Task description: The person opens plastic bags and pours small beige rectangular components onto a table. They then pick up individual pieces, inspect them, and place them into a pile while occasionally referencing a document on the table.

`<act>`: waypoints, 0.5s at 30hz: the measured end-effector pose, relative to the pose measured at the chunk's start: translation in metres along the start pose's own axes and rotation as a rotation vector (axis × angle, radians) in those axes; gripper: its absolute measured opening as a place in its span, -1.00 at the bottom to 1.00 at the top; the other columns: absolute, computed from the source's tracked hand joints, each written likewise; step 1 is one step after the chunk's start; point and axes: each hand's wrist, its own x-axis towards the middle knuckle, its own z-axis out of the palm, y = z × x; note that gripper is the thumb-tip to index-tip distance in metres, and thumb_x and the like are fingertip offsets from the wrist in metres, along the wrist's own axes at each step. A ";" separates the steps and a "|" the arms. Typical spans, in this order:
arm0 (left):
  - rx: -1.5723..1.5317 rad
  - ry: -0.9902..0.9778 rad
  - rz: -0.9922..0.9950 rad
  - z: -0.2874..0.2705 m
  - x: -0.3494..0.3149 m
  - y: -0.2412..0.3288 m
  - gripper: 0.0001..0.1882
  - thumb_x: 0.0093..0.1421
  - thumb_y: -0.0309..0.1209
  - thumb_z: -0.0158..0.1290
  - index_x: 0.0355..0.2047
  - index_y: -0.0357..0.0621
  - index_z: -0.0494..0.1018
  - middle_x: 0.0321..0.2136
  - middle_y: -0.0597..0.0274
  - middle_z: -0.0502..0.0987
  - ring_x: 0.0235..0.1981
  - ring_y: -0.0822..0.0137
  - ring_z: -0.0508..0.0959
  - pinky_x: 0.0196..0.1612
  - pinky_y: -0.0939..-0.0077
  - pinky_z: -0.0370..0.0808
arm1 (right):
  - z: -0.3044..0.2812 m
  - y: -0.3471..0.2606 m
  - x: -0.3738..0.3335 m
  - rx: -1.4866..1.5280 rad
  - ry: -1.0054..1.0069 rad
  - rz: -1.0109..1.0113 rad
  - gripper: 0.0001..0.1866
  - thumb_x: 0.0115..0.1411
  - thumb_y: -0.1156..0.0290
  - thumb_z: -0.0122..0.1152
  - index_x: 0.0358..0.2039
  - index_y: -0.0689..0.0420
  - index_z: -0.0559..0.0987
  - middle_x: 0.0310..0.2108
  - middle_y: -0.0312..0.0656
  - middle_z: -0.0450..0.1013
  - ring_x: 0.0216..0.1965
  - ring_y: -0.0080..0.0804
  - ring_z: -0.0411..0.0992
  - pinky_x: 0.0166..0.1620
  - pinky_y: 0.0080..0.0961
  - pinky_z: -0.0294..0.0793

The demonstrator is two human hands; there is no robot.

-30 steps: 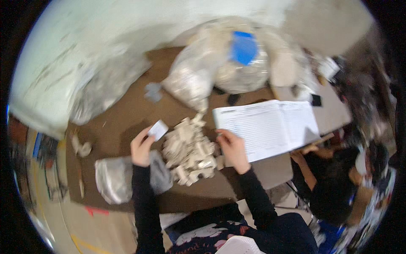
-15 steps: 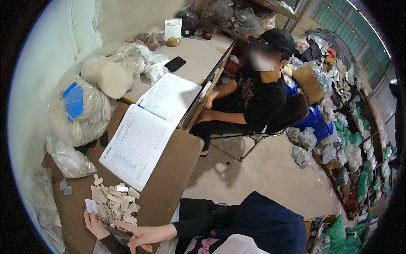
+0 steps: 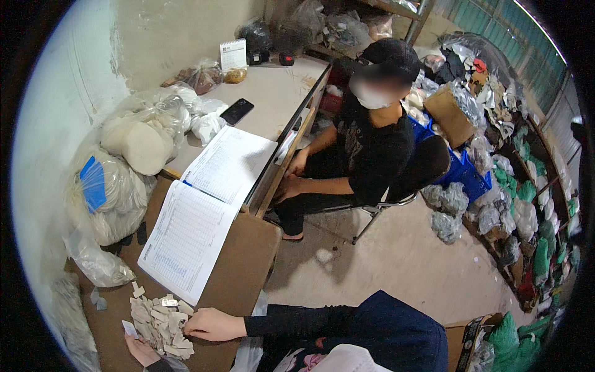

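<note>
Slumping at far left, a crumpled clear bag (image 3: 67,325) along the wall. Beside it, on the brown worktop (image 3: 246,260), a knotted bundle of clear bags (image 3: 127,214) with a blue patch (image 3: 93,183) showing; small grey pieces (image 3: 98,301) just below.

Left hand (image 3: 144,352) at the lower edge: partly curled, a small white card (image 3: 129,328) gripped at the fingertips. Directly right of it, a loose heap of pale flat pieces (image 3: 158,323) on the worktop, one shiny bit near its top.

Right hand (image 3: 214,325) at the heap's right side, fingers bent and nearly closed, tips at the outermost pieces; cannot tell whether one is pinched.

Above the heap, an open ledger (image 3: 189,239) spanning the brown worktop and a paler one. Black phone (image 3: 237,111) and desk calendar (image 3: 233,56) further up.

Right of the paler worktop, a seated co-worker (image 3: 381,146) in black cap and shirt, hands close together. Beyond: blue crate (image 3: 468,180), then heaped plastic bags (image 3: 524,220).
</note>
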 end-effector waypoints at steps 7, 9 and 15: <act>-0.065 0.042 0.032 0.018 -0.021 0.009 -0.59 0.18 -0.26 0.00 0.01 -0.16 0.34 -0.22 0.32 0.41 -0.49 0.49 0.29 -0.36 0.58 0.28 | 0.001 0.003 -0.002 -0.040 -0.080 0.046 -0.83 0.25 0.34 0.04 -0.28 0.12 0.55 -0.32 -0.20 0.53 -0.24 -0.18 0.47 -0.14 -0.29 0.38; -0.048 -0.001 0.001 0.001 -0.004 0.007 -0.59 0.19 -0.27 -0.01 0.01 -0.16 0.34 -0.21 0.33 0.42 -0.48 0.48 0.29 -0.35 0.58 0.28 | 0.004 0.002 0.000 -0.032 -0.025 0.007 -0.85 0.20 0.34 0.07 -0.34 0.10 0.55 -0.39 -0.17 0.51 -0.29 -0.12 0.45 -0.18 -0.23 0.39; -0.050 -0.044 -0.013 -0.003 -0.003 0.003 -0.59 0.22 -0.27 -0.04 0.04 -0.16 0.33 -0.12 0.35 0.39 -0.43 0.47 0.28 -0.34 0.60 0.28 | 0.003 0.001 0.000 -0.079 -0.080 -0.005 -0.85 0.22 0.34 0.06 -0.33 0.11 0.54 -0.36 -0.19 0.51 -0.27 -0.16 0.45 -0.18 -0.27 0.38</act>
